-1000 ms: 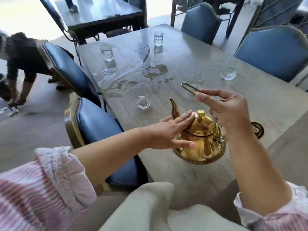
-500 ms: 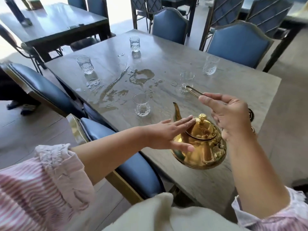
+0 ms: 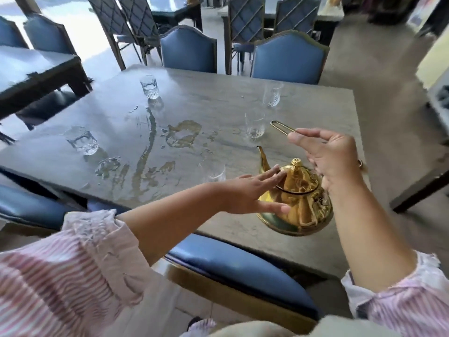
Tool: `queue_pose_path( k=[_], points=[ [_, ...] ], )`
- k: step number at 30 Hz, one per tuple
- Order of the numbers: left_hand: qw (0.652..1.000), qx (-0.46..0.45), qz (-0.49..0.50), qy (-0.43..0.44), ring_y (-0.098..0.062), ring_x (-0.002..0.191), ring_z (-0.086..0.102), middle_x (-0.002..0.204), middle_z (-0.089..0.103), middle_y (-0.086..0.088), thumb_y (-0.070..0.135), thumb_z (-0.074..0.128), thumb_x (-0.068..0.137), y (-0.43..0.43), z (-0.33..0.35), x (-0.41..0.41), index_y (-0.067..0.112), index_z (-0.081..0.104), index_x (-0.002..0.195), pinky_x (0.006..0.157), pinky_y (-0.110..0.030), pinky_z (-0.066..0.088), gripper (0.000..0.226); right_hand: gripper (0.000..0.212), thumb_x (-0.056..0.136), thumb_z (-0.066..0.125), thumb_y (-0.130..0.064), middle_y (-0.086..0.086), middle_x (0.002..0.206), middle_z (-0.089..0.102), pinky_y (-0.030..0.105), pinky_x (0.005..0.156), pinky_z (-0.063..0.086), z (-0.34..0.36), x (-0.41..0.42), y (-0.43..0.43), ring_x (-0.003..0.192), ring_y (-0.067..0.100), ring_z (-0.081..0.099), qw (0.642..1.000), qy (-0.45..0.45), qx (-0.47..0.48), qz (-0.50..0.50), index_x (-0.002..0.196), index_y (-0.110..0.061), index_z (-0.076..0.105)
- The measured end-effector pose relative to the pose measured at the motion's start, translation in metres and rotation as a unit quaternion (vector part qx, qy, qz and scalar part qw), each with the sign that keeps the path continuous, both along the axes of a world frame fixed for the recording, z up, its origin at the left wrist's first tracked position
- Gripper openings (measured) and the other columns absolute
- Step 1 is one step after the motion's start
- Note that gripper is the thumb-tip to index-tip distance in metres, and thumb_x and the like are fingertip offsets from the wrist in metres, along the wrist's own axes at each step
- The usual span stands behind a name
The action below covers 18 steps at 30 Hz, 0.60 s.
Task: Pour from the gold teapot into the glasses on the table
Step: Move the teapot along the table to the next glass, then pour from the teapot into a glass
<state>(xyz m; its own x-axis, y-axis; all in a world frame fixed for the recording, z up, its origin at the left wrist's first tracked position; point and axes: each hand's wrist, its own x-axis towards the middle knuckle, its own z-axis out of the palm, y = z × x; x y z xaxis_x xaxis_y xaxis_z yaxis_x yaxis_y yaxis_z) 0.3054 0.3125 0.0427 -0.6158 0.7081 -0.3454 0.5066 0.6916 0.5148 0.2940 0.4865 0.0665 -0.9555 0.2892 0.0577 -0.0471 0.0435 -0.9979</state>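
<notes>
- Our right hand [image 3: 328, 156] pinches the thin looped handle [image 3: 281, 127] of the gold teapot [image 3: 298, 205], thumb and forefinger closed on the wire, the other fingers loosely curled below it.
- The handle loop sticks out past our right fingertips, toward the far side of the table [image 3: 315, 113].
- The teapot sits below our right palm, near the table's near edge, spout [image 3: 263, 159] pointing up and away from us; we cannot tell whether its base rests on the table or is lifted just off it.
- Our left hand [image 3: 250, 193] lies flat and spread against the pot's left shoulder: fingers apart and straight, tips touching the lid rim [image 3: 298, 190] just beside the knob [image 3: 297, 164], thumb low on the belly. It grips nothing.
- One glass [image 3: 212, 170] stands just beyond our left fingertips, partly hidden by the hand.
- A second glass [image 3: 255, 125] stands just past the spout, left of our right fingertips.
- A third glass [image 3: 273, 93] is farther back, beyond the handle loop.
- Two more are well apart from both hands: one glass [image 3: 149, 86] toward the far left, another glass [image 3: 81, 141] near the left edge.
- Spilled water [image 3: 182, 135] lies in puddles and streaks across the tabletop, left of our left fingers.
- Pink striped sleeves [image 3: 60, 276] cover both forearms up near the elbows.
- Blue chairs [image 3: 289, 59] stand on the far side of the table.
</notes>
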Motion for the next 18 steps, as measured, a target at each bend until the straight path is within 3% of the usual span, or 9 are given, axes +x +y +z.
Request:
queue_pose_path(
  k=[4, 8, 11, 15, 18],
  points=[
    [0.999, 0.022, -0.042, -0.021, -0.023, 0.147, 0.005, 0.157, -0.02, 0.01, 0.06, 0.044, 0.087, -0.017, -0.001, -0.011, 0.033, -0.011, 0.148, 0.118, -0.046, 0.01, 0.086, 0.033, 0.072, 0.083, -0.018, -0.017, 0.035, 0.051, 0.005, 0.029, 0.025, 0.003, 0.003, -0.016, 0.024, -0.001, 0.039, 0.999, -0.012, 0.019, -0.044, 0.101, -0.006, 0.072],
    [0.997, 0.009, -0.077, -0.004, -0.023, 0.147, 0.005, 0.156, -0.02, 0.011, 0.071, 0.038, 0.079, -0.019, -0.007, -0.024, 0.036, -0.013, 0.147, 0.117, -0.047, 0.009, 0.091, 0.036, 0.07, 0.084, -0.018, -0.018, 0.052, 0.052, 0.002, 0.031, 0.026, -0.002, -0.003, -0.018, 0.028, -0.008, 0.044, 0.996, -0.015, 0.052, -0.069, 0.102, -0.005, 0.073],
    [0.998, 0.006, -0.07, -0.007, -0.021, 0.147, 0.005, 0.156, -0.017, 0.013, 0.079, 0.031, 0.071, -0.014, -0.008, -0.037, 0.035, -0.012, 0.147, 0.118, -0.047, 0.008, 0.098, 0.032, 0.07, 0.084, -0.018, -0.023, 0.037, 0.051, 0.002, 0.032, 0.027, -0.003, -0.015, -0.016, 0.029, -0.01, 0.044, 0.994, -0.027, 0.081, -0.069, 0.099, -0.008, 0.074],
    [0.998, 0.015, -0.049, -0.021, -0.024, 0.147, 0.006, 0.157, -0.018, 0.011, 0.067, 0.039, 0.084, -0.002, -0.01, -0.058, 0.033, -0.011, 0.148, 0.117, -0.046, 0.008, 0.088, 0.027, 0.069, 0.084, -0.023, -0.023, 0.03, 0.047, 0.003, 0.034, 0.026, 0.001, -0.041, -0.01, 0.027, -0.008, 0.042, 0.989, -0.036, 0.127, -0.065, 0.093, -0.012, 0.074],
    [0.999, 0.011, -0.051, -0.002, -0.023, 0.147, 0.006, 0.157, -0.019, 0.008, 0.064, 0.04, 0.086, 0.005, -0.005, -0.076, 0.029, -0.013, 0.148, 0.116, -0.04, 0.006, 0.089, 0.027, 0.068, 0.085, -0.028, -0.017, 0.046, 0.052, 0.008, 0.039, 0.031, 0.008, -0.067, -0.008, 0.03, -0.004, 0.042, 0.983, -0.041, 0.172, -0.053, 0.089, -0.015, 0.073]
  ],
)
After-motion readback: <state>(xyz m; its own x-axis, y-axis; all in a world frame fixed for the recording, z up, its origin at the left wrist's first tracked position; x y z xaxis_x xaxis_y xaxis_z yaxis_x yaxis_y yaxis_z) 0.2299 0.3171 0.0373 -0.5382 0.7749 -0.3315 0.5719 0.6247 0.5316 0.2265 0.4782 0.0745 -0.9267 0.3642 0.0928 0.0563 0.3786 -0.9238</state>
